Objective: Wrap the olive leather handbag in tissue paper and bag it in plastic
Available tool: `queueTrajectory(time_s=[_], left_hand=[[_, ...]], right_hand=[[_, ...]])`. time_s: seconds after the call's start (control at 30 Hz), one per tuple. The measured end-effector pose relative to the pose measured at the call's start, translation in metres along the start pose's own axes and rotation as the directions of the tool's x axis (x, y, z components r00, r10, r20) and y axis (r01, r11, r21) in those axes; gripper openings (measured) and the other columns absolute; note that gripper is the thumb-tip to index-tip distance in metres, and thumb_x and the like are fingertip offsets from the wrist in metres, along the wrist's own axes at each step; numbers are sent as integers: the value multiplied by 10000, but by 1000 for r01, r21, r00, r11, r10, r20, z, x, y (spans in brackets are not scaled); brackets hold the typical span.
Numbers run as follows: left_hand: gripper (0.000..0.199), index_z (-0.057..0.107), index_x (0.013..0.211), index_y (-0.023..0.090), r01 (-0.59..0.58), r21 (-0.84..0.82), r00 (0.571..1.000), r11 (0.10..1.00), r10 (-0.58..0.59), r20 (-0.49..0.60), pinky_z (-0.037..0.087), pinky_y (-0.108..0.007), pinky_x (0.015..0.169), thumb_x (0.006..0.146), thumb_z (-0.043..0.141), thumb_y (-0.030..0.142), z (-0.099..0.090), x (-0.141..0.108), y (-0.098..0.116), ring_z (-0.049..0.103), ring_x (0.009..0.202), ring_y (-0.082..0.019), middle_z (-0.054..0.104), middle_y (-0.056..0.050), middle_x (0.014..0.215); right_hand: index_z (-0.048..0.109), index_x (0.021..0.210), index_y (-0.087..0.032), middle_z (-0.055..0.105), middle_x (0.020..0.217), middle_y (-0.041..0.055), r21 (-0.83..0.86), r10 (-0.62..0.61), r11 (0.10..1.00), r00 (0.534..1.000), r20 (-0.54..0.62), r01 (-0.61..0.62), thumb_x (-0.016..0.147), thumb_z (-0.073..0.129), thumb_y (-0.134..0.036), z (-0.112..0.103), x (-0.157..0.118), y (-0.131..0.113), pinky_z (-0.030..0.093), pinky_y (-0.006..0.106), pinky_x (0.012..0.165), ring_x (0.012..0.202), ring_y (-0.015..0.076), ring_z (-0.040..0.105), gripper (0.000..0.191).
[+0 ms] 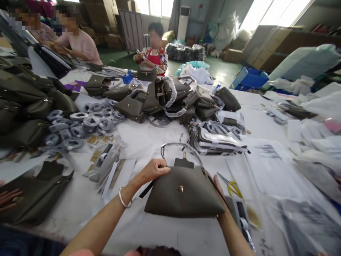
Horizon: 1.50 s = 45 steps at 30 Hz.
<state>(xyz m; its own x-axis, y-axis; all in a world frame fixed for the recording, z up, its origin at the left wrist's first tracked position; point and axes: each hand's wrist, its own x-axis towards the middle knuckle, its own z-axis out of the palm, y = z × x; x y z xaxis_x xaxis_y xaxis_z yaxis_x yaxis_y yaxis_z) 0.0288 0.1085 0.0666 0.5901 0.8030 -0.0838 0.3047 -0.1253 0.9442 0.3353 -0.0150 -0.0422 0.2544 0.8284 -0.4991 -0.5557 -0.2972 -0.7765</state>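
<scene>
A dark olive handbag (186,195) with a small gold clasp stands in front of me above the white table. Its wrapped handle (183,145) arches up behind it, and the flap (183,163) sticks up at the back. My left hand (156,171) is closed on the bag's upper left corner, thumb on the edge. My right hand (218,186) lies along the bag's right side; most of its fingers are hidden behind the bag. Just right of that hand are scissors (233,187) with yellow handles.
Several similar handbags (130,106) are heaped across the table (149,137). Coiled wrapped straps (97,121) lie left of centre. Flat wrapped pieces (221,140) are stacked behind the bag. At far left a co-worker's hand (9,199) rests on another bag. A person in a red apron (154,58) is across the table.
</scene>
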Motion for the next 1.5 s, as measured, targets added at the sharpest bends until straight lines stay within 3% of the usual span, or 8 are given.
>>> queueTrajectory(time_s=[0.13, 0.33, 0.5, 0.63, 0.73, 0.97, 1.2, 1.5], left_hand=[[120, 581, 743, 175, 76, 411, 997, 908, -69, -31, 392, -238, 631, 763, 674, 249, 56, -39, -50, 532, 669, -141, 577, -13, 805], [272, 585, 1155, 186, 41, 586, 938, 809, 171, -302, 445, -415, 996, 888, 594, 239, 86, -81, -65, 529, 1204, -277, 509, -131, 1363], [274, 614, 1170, 189, -193, 650, 956, 735, 290, -44, 428, -412, 1010, 967, 495, 331, 103, -116, -56, 559, 1167, -243, 601, -116, 1274], [746, 415, 1439, 137, -247, 742, 962, 624, 248, 112, 233, -524, 1167, 862, 605, 569, 126, -136, -62, 363, 1389, -317, 427, -165, 1483], [998, 303, 1506, 122, -229, 794, 971, 564, 187, 148, 138, -580, 1184, 765, 618, 711, 133, -135, -70, 245, 1448, -352, 316, -199, 1542], [1040, 260, 1525, 131, -400, 775, 909, 489, 103, 404, 122, -665, 1142, 740, 663, 682, 130, -123, -80, 216, 1451, -391, 272, -224, 1554], [797, 302, 1511, 127, -412, 756, 891, 508, 52, 451, 178, -664, 1123, 870, 577, 512, 126, -110, -74, 255, 1437, -388, 298, -227, 1541], [545, 452, 1435, 96, -238, 897, 970, 374, 136, 201, 274, -647, 1106, 897, 423, 175, 176, -124, -97, 390, 1372, -382, 422, -222, 1469]], right_hand=[[665, 1173, -141, 685, 1186, 121, -429, 37, 900, 994, -99, -76, 733, 655, -641, -20, -31, 24, 504, 447, 963, 1117, 294, 628, 667], [647, 1185, -95, 680, 1142, 166, -772, -328, 636, 910, -255, 13, 765, 587, -617, -26, -60, 35, 485, 466, 962, 1055, 300, 634, 673], [663, 1125, -175, 673, 1148, 115, -885, -590, 186, 769, 247, 427, 922, 508, -462, -1, -91, 24, 449, 425, 1024, 1094, 234, 606, 384], [578, 1307, -209, 579, 1347, 101, -785, -347, -163, 710, 613, 598, 954, 500, -385, 9, -109, 35, 337, 451, 1140, 1318, 229, 468, 402], [528, 1375, -217, 490, 1453, 92, -723, -177, -350, 716, 675, 595, 939, 524, -396, 8, -111, 49, 231, 508, 1184, 1409, 260, 350, 471], [584, 1315, -209, 520, 1429, 85, -747, -192, -415, 752, 630, 520, 959, 489, -399, 4, -101, 60, 208, 521, 1180, 1389, 269, 380, 414], [461, 1430, -212, 434, 1498, 108, -590, 13, -428, 658, 753, 684, 828, 629, -572, -1, -108, 52, 146, 529, 1203, 1423, 277, 323, 720], [388, 1483, -198, 390, 1523, 133, -593, 16, -484, 684, 730, 644, 807, 677, -390, -5, -110, 71, 163, 528, 1199, 1420, 315, 322, 760]])
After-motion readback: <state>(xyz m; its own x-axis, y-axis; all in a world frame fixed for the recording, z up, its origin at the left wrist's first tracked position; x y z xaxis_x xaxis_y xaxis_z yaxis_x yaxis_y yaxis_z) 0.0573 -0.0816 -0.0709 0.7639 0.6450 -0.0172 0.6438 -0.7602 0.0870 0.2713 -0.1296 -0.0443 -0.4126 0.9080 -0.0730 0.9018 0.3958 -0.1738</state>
